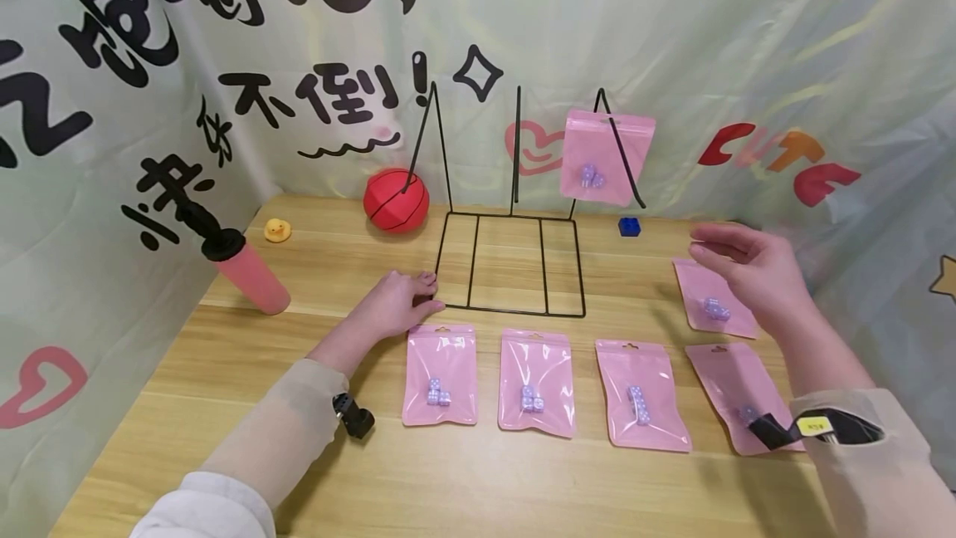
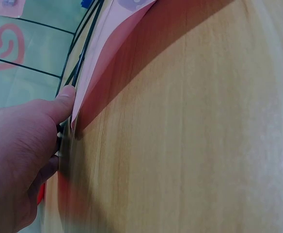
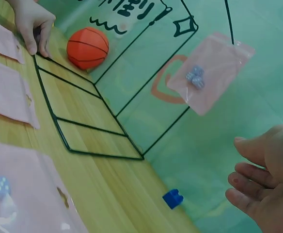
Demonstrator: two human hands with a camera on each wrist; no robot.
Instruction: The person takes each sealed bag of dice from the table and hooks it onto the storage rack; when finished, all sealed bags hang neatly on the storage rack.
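Observation:
My left hand pinches the front left corner of a black wire display rack on the wooden table. In the left wrist view the thumb lies on the wire, the other fingers partly hidden. A pink zip bag with pale purple dice hangs from the rack's right hook. My right hand is raised over a pink bag at the table's right, its fingers loosely bent with nothing in them; the right wrist view shows this hand apart from the hanging bag.
Several more pink bags of dice lie in a row before the rack. A red basketball is behind its left side, a blue block behind its right. Farther left are a yellow toy duck and a pink cylinder with black top.

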